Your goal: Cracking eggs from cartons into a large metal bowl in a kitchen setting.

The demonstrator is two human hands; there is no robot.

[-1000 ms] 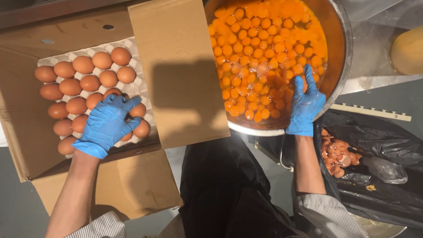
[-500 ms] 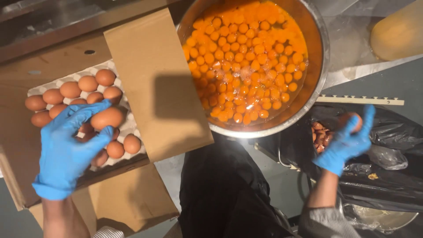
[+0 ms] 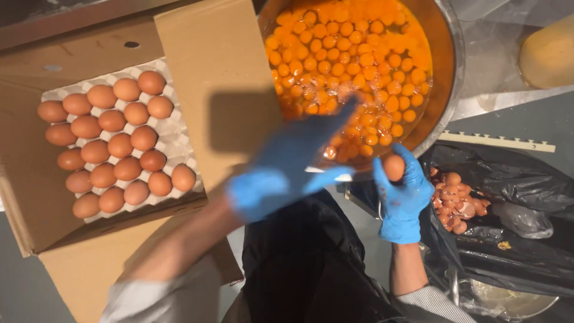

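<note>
My right hand point(image 3: 405, 200), in a blue glove, holds a brown egg point(image 3: 393, 167) at the near rim of a large metal bowl point(image 3: 449, 78) full of orange yolks point(image 3: 353, 54). My left hand point(image 3: 287, 164), also gloved and blurred by motion, stretches flat from the box side toward the bowl's rim, fingers extended, with nothing visible in it. At the left, a grey tray point(image 3: 176, 134) of several brown eggs point(image 3: 119, 145) lies inside an open cardboard box point(image 3: 24, 197).
The box's raised flap point(image 3: 218, 90) stands between the tray and the bowl. A black bag point(image 3: 514, 179) holding broken eggshells point(image 3: 454, 200) hangs at the right below the bowl. A pale yellow object point(image 3: 550, 54) sits at the far right. My dark apron is below.
My left hand lifted an egg from the tray and swung right to the bowl. My right hand came back from the shell bag to the rim and now holds an egg.
</note>
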